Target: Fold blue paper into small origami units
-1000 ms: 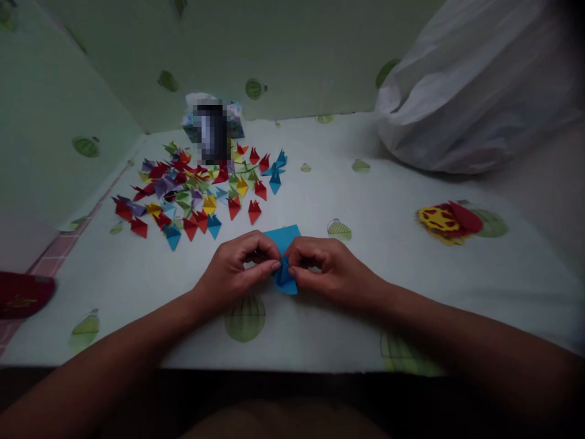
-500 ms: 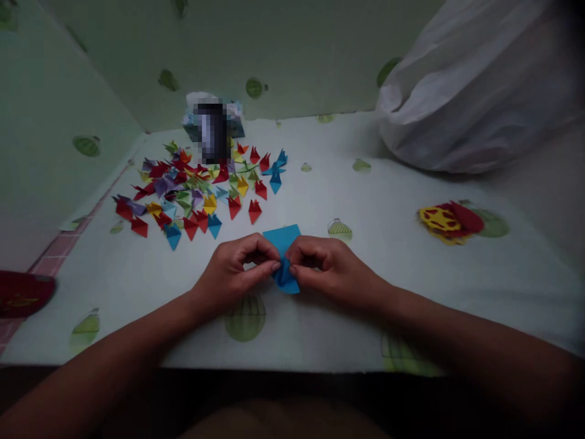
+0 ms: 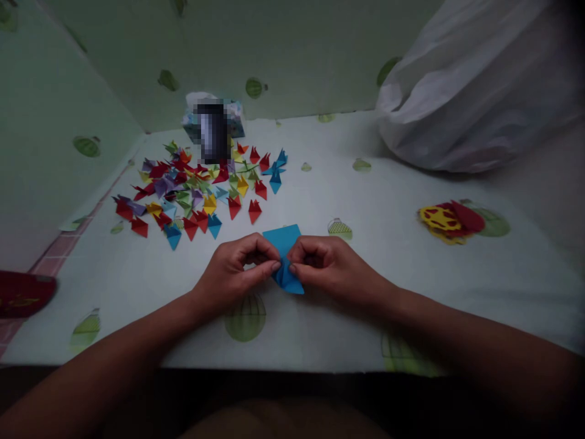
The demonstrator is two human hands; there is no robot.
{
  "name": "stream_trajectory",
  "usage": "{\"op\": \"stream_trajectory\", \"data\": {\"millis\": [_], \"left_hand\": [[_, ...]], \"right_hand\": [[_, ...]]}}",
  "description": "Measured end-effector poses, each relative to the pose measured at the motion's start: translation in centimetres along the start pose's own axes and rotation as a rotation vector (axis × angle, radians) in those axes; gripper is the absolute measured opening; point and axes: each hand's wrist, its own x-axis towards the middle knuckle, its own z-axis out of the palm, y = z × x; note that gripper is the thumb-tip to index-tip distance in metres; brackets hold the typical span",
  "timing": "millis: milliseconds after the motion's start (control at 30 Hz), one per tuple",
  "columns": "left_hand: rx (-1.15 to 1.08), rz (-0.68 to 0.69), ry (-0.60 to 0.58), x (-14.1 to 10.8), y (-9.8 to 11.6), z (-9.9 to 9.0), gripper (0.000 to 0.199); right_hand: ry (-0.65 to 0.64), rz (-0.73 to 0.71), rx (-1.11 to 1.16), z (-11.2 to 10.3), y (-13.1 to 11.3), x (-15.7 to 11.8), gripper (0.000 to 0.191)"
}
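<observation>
Between my hands is a blue sheet of origami paper (image 3: pixel 284 234), partly folded, with creased layers at its near end. My left hand (image 3: pixel 242 262) pinches its left side between thumb and fingers. From the right, my right hand (image 3: pixel 326 262) pinches the opposite side, its fingers curled in. The fingers hide the middle of the paper. Beyond my left hand lies a spread of small folded paper pieces in many colours, among them a red paper piece (image 3: pixel 255 211) and a blue paper piece (image 3: pixel 172 236).
A tissue box (image 3: pixel 236 119) stands at the back left behind a blurred-out object (image 3: pixel 212 133). A large white plastic bag (image 3: pixel 457 116) fills the back right. Red and yellow cut-out pieces (image 3: pixel 441 219) lie at the right. A red object (image 3: pixel 25 294) sits at the left edge.
The near end of the blue paper has shifted from a rounded curl to a pointed corner, slightly further right. My hands have stayed almost in place, both still pinching it.
</observation>
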Motion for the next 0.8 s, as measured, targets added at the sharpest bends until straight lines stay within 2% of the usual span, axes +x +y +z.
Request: {"op": "stream_trajectory", "data": {"millis": [267,500,800], "left_hand": [[-0.018,-0.003,-0.009,-0.13,-0.14,-0.05,0.008],[-0.017,0.0,-0.041,0.18,-0.09,-0.1,0.01],[0.118,0.11,-0.026,-0.1,-0.06,0.02,0.009]], "right_hand": [[0.035,-0.037,-0.004,0.19,-0.13,-0.15,0.02],[0.064,-0.099,-0.096,0.22,-0.33,-0.29,0.018],[0.12,-0.181,-0.223,0.23,-0.14,-0.26,0.018]]}}
